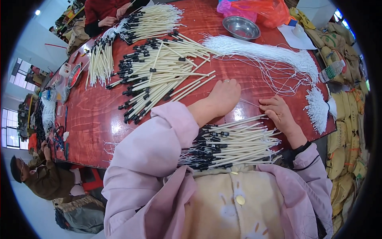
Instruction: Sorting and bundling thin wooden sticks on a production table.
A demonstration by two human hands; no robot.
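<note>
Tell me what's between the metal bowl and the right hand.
Head view: the bundle of white strings lies on the red tabletop between the metal bowl and right hand.

Clear lane left across red tabletop; stick pile blocks middle, near bundle front, white cords far right.

The left arm is bent, wrist bare; the left hand sits back-up, fingers curled under, their tips hidden. The right hand turns inward, fingertips bunched in a pinch.
</note>
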